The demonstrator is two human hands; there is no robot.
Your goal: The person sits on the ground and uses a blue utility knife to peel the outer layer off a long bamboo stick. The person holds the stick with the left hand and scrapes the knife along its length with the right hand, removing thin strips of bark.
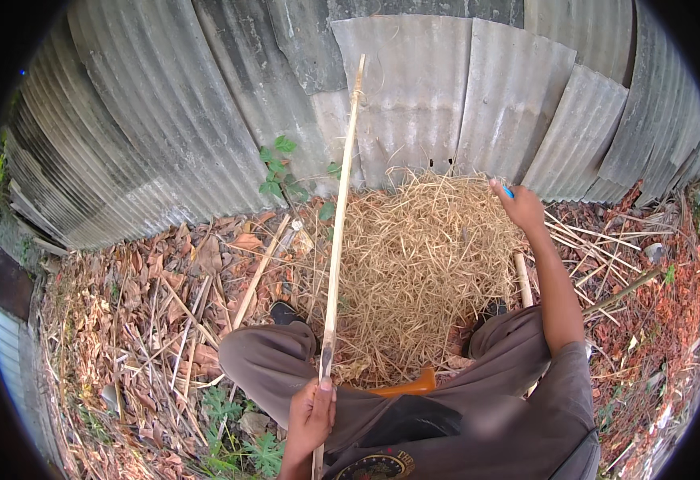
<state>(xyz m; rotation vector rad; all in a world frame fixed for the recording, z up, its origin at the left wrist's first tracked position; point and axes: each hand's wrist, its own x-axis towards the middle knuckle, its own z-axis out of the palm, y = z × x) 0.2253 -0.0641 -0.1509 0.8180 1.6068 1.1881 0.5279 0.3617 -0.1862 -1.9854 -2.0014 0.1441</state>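
Note:
My left hand (311, 414) grips the near end of a long thin bamboo strip (340, 212) that points away from me toward the corrugated metal wall (414, 88). My right hand (519, 206) is stretched out over the far right edge of a heap of dry straw-like shavings (414, 272); a small blue object (509, 192) shows at its fingers. My knees in grey trousers (262, 352) frame the heap. An orange handle (406, 386) lies across my lap.
Dry brown leaves and several split bamboo sticks (258, 272) litter the ground to the left and right. A short wooden stick (523, 280) stands near my right arm. Small green weeds (279, 172) grow at the wall's foot and by my left knee (238, 432).

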